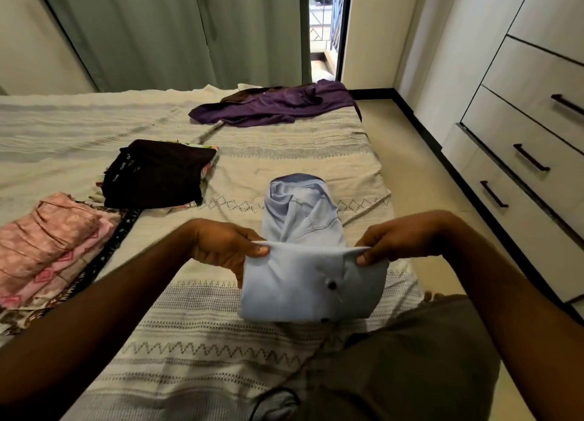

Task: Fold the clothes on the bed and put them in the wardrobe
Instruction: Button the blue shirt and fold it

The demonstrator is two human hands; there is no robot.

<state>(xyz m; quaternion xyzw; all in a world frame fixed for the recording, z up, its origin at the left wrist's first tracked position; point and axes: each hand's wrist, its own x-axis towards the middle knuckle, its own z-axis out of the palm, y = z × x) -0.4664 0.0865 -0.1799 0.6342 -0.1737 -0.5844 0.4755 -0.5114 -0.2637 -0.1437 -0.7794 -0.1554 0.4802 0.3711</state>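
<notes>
A light blue buttoned shirt [303, 228] lies lengthwise on the bed [196, 341], its collar end pointing away from me. Its near end is lifted and doubled over. My left hand [227, 246] pinches the left corner of that raised fold, and my right hand [385, 243] pinches the right corner. A purple garment [275, 107] lies unfolded at the far edge of the bed. A folded black garment [158, 174] tops a small pile at centre left. A folded pink stack [47, 246] sits at the left edge.
A white wardrobe [531, 120] with dark-handled drawers stands along the right wall, across a narrow strip of tiled floor [407, 155]. Green curtains [177, 31] hang behind the bed, beside a gap in a doorway.
</notes>
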